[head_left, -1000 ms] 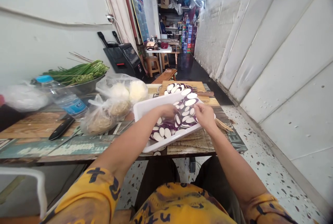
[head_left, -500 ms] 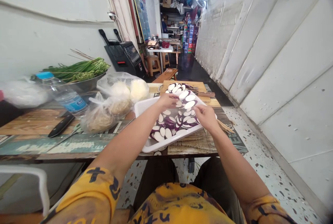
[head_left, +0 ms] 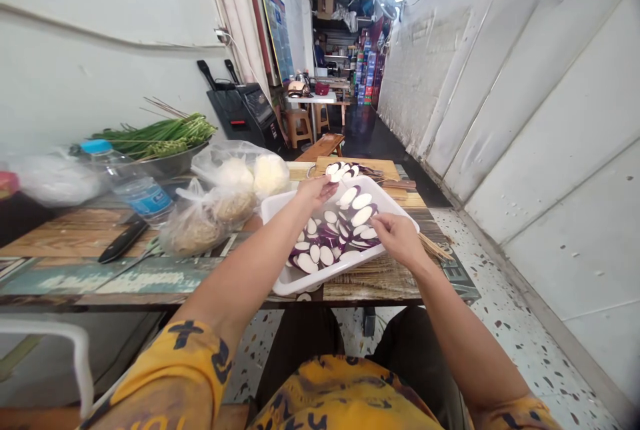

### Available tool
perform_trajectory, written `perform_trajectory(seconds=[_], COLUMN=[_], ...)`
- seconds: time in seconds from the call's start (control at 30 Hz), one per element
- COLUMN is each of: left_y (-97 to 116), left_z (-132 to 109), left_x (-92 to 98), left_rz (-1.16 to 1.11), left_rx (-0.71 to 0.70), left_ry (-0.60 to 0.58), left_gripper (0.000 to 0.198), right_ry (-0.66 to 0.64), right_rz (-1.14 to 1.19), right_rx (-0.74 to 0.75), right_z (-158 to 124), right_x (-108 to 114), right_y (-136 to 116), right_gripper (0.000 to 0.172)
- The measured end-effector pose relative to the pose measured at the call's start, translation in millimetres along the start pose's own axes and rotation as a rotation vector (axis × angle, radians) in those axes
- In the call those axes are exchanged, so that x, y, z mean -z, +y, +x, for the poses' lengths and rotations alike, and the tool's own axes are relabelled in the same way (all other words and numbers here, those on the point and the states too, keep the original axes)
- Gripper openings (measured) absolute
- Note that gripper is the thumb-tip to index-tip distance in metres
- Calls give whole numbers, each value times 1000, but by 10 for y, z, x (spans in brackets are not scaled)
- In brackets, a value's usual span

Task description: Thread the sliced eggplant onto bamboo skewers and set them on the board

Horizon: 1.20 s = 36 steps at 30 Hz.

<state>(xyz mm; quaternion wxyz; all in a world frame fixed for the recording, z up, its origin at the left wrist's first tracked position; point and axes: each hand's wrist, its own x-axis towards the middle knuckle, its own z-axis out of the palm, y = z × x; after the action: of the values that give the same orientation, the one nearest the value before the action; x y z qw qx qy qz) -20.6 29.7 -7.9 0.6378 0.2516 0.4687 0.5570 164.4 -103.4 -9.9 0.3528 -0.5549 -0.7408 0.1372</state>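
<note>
A white plastic tray (head_left: pixel 320 278) on the table holds many oval, purple-skinned eggplant slices (head_left: pixel 326 255). My right hand (head_left: pixel 400 238), over the tray's right side, is closed in a pinch at a short row of eggplant slices (head_left: pixel 362 216), apparently on a skewer; the stick itself is mostly hidden. Over the far left rim is my left hand (head_left: pixel 314 193), its fingers curled together close to the slices on the board. Whether a slice is between its fingertips cannot be made out. Beyond the tray, skewered eggplant slices (head_left: pixel 345 171) lie on a wooden cutting board (head_left: pixel 385 167).
Bamboo skewers (head_left: pixel 435 246) stick out right of the tray. A knife handle (head_left: pixel 403 184) rests on the board. To the left are bagged food (head_left: pixel 195 227), a water bottle (head_left: pixel 145 197), a black-handled knife (head_left: pixel 123 241) and a bowl (head_left: pixel 170 165) of greens.
My left hand has drawn away from the row of slices, up and left toward the far rim. My right hand and the row have dropped slightly. The view has shifted a little.
</note>
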Motion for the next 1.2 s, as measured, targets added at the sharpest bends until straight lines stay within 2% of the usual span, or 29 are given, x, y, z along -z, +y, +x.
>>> perform_trajectory(seconds=[0.3,0.67,1.2], left_y=[-4,22,25], left_z=[-21,-99,-217], left_x=[-52,-89,-157], left_rz=[-119,-164,-36], left_rx=[94,127,111], left_ry=[-5,-8,-108], left_gripper=[2,5,8], right_ry=[-50,-35,-21], right_rz=[-24,-40,-26], right_rx=[25,28,8], right_z=[-25,-29,-41], right_x=[-14,-14,-11], right_y=[-41,-28,-20], right_gripper=[28,28,29])
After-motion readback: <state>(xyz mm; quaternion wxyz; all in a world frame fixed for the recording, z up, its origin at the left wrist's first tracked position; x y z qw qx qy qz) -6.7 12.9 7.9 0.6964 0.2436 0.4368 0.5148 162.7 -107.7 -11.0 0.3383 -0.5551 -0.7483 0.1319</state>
